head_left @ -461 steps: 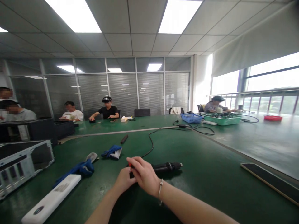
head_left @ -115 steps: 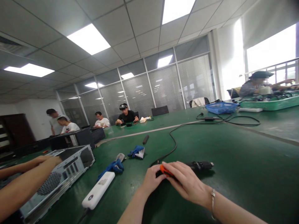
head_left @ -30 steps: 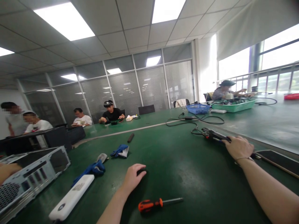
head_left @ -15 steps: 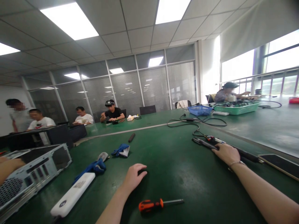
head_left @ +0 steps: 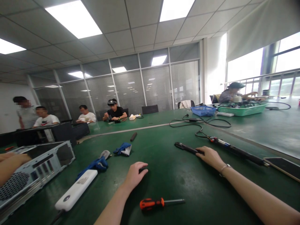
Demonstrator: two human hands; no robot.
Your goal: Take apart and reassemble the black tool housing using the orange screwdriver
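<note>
1. Our right hand [head_left: 207, 155] grips the near end of a slim black tool [head_left: 186, 147] on the right, presumably for control.
2. Our left hand [head_left: 135, 175] rests, thumb and fingers parted, apparently grasping nothing.
3. The orange screwdriver [head_left: 152, 204] lies near, between our forearms, presumably for easy reach.

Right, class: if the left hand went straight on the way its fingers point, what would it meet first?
Probably the black tool or the right hand holding it; with one view, depth and exact finger direction are unclear.
</note>
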